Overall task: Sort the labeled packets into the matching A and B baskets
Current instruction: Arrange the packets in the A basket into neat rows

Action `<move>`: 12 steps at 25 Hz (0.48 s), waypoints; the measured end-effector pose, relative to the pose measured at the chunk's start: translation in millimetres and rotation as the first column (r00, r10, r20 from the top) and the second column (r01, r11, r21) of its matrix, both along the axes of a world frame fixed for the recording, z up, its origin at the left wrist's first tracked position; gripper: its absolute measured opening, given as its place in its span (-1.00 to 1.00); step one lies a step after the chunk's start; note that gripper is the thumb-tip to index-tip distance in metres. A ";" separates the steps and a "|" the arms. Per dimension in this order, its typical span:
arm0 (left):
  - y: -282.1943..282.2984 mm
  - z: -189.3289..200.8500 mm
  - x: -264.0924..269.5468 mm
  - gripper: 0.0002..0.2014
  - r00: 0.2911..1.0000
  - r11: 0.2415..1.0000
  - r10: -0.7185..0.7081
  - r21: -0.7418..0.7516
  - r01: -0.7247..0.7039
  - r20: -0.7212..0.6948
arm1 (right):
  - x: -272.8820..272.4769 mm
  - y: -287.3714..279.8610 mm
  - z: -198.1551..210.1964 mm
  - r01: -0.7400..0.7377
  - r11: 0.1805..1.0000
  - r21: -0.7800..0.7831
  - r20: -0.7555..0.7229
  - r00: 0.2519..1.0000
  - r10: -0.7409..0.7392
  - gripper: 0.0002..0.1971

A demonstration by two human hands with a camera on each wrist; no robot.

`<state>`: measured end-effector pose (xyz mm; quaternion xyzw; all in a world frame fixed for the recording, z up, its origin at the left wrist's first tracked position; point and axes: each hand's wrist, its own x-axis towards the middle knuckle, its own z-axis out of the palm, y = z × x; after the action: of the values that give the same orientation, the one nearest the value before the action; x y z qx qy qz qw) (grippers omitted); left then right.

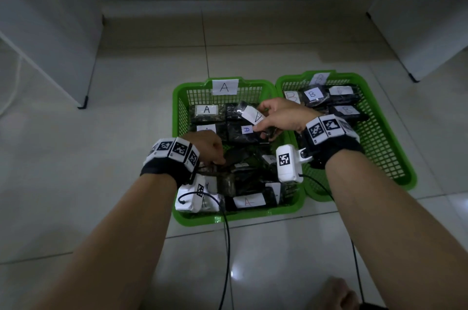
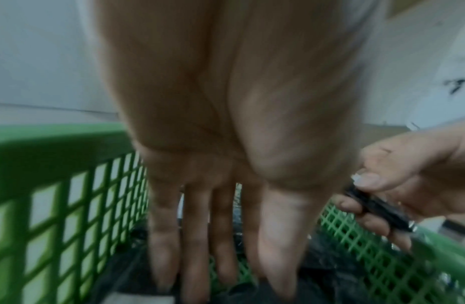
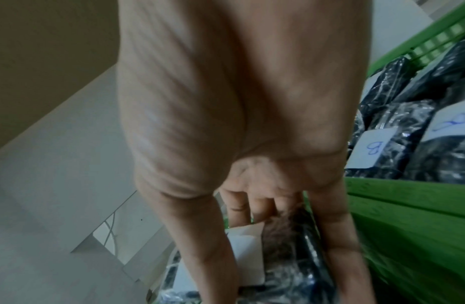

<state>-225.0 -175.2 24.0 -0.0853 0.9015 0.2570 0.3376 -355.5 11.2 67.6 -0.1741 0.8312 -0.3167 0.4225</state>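
Two green baskets stand side by side on the floor: the A basket (image 1: 177,97) on the left and the B basket (image 1: 352,76) on the right. Both hold several dark packets with white letter labels. My right hand (image 1: 260,118) hovers over the A basket's far half and pinches a dark packet (image 1: 249,113) labelled A; the grip also shows in the right wrist view on the packet (image 3: 291,236). My left hand (image 1: 217,157) reaches down among the packets in the A basket's middle, with straight fingers (image 2: 221,246) that hold nothing I can see.
Packets marked B (image 3: 371,148) lie in the B basket beside my right wrist. White cabinets stand at the left (image 1: 45,31) and right (image 1: 417,31) of the tiled floor. Black cables trail from both wrists, and a foot (image 1: 339,292) shows near the bottom edge.
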 end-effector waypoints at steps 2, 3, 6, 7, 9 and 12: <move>4.5 4.0 0.3 -0.78 0.992 0.999 0.007 -0.041 -0.012 -0.123 | 1.2 3.8 -5.8 -0.032 0.999 0.036 -0.062 0.997 0.034 -0.66; 7.3 5.5 -0.2 -0.73 0.990 0.998 0.002 -0.055 -0.010 -0.143 | 0.7 6.4 -8.7 -0.028 0.999 0.037 -0.072 0.997 0.031 -0.66; 17.0 6.0 -3.9 -0.62 0.989 0.988 -0.056 -0.150 0.035 -0.138 | -3.6 10.4 -15.6 0.043 0.999 -0.021 -0.009 0.999 -0.043 -0.63; 19.7 4.0 -5.4 -0.63 0.991 0.987 -0.061 -0.156 0.042 -0.121 | -3.5 11.6 -16.2 0.065 0.997 -0.047 0.013 0.998 -0.065 -0.64; 25.2 0.9 -6.5 -0.71 0.992 0.987 -0.097 -0.137 0.085 -0.082 | -3.8 14.3 -16.1 0.100 0.991 -0.093 0.054 0.994 -0.096 -0.66; 27.6 4.9 -4.9 -0.76 0.990 0.984 -0.142 -0.115 0.139 -0.014 | -2.9 17.8 -15.0 0.187 0.968 -0.165 0.211 0.966 -0.151 -0.66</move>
<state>-229.8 -147.6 28.9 -0.0377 0.9221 0.1818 0.3394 -358.4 29.0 52.5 -0.1084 0.7646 -0.4424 0.4560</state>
